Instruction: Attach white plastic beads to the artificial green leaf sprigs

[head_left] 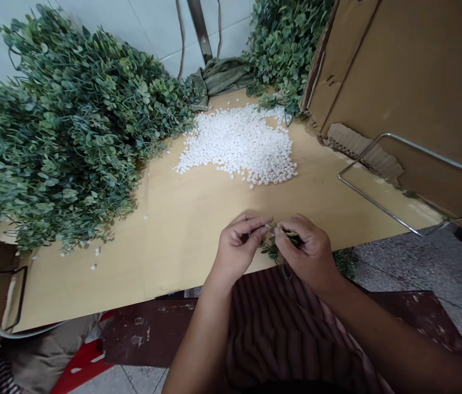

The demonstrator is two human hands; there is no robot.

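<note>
Left grip (237,243), right grip (310,247) pinching sprig (272,254), white beads (241,142) beyond, foliage (79,115) and carton (415,71) flanking

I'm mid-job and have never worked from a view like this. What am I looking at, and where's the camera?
There's no machine here, just a person's two bare hands. The single picture comes from a head-worn camera looking forward and down. The right hand holds a small green sprig; the left hand is right beside it, its fingertips' contents too small to make out. On the tan tabletop lie many small white pieces, with a big heap of leafy greenery to the left. A brown cardboard box stands at the right.
</note>
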